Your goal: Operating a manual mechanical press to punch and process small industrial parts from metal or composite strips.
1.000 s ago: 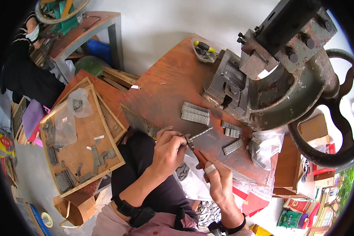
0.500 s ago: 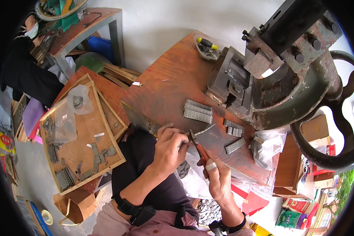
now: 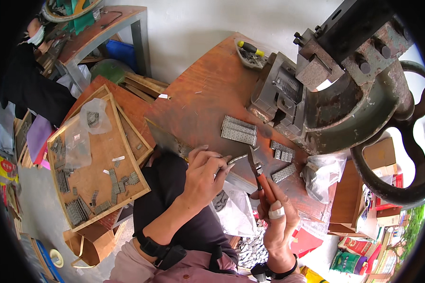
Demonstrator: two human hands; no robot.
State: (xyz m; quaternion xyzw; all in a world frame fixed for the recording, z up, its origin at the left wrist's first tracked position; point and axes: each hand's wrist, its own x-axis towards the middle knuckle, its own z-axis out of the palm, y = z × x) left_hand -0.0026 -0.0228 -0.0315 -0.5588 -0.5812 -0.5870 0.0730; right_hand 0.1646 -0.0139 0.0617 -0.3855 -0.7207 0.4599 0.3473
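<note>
My left hand (image 3: 204,175) is closed, pinching a thin grey metal strip (image 3: 238,159) between thumb and fingers over the bench's near edge. The strip points to the right. Wrapped round the red handles of a pair of pliers (image 3: 264,185) is my right hand (image 3: 277,217), with a white wrapping on one finger. The plier jaws point up and away, close to the strip's free end; whether they touch it I cannot tell. Just beyond lies a block of grey metal link strips (image 3: 239,130) side by side. Smaller link pieces (image 3: 283,152) lie to its right.
A heavy hand press (image 3: 354,108) stands at the right of the wooden bench (image 3: 193,89), a clear plastic bag (image 3: 322,174) below it. At left, a wooden tray (image 3: 127,162) holds link pieces. A small tub (image 3: 250,54) is at the back. Another person (image 3: 38,82) is at far left.
The pliers have moved right, away from the middle of the strip toward its free end, and now stand more upright. My left hand has stayed almost in place with the strip.
</note>
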